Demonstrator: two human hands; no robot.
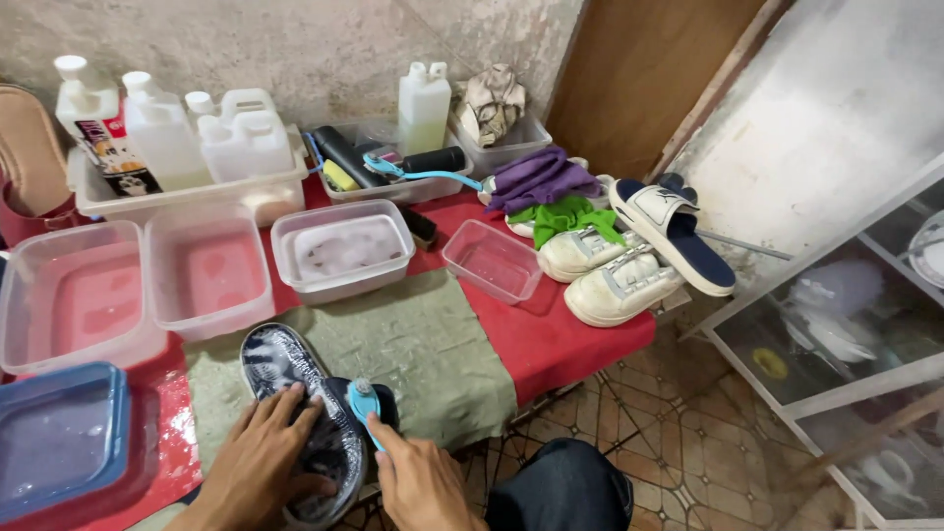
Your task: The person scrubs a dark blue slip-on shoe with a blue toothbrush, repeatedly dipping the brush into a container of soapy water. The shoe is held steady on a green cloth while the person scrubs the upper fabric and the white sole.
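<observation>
A dark slide sandal (285, 369) covered in soap foam lies on a grey-green cloth (423, 349) at the table's near edge. My left hand (261, 457) presses flat on the sandal and holds it down. My right hand (418, 482) grips a blue-handled brush (364, 403) whose head rests on the sandal's strap. Foam covers the footbed.
Clear tubs of water (211, 270) and a foamy tub (344, 251) stand behind the cloth, with a blue-rimmed tub (59, 433) at the left. Bottles (246, 133), brushes and rags fill trays at the back. White sneakers (615, 285) and another slide (674, 231) sit at the right edge. Glass cabinet (855, 344) on the right.
</observation>
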